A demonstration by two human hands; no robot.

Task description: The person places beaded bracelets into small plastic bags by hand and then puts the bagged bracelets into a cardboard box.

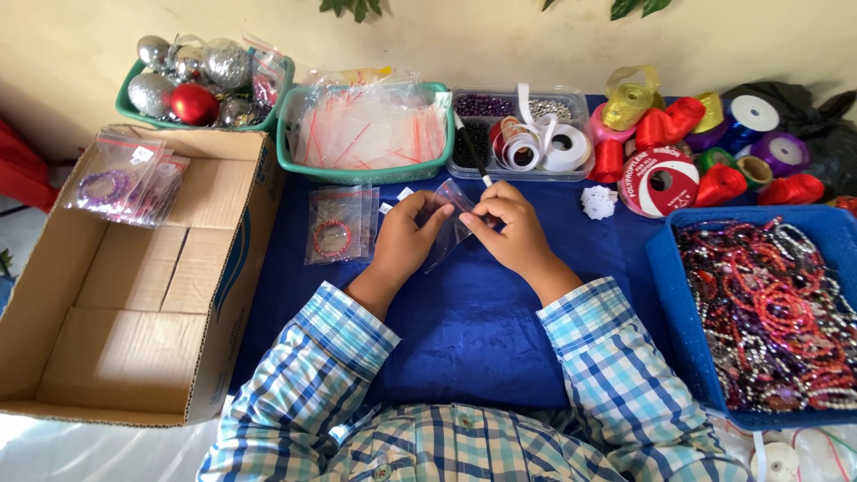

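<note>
My left hand (403, 239) and my right hand (511, 230) meet over the blue tablecloth (464, 330), both pinching a small clear plastic bag (449, 234) by its top edge. The bag hangs slack between the thumbs; I cannot tell if anything is inside it. Just left of my left hand lies a packed clear bag with a red bead bracelet (335, 237). Both sleeves are blue-and-white plaid.
An open cardboard box (134, 295) at left holds several bagged bracelets (120, 187). A green basket of empty bags (370, 134) stands behind. A blue tray of bead bracelets (768, 312) is at right, ribbon spools (661, 178) and a clear bead box (522, 134) behind it, ornaments (192, 89) far left.
</note>
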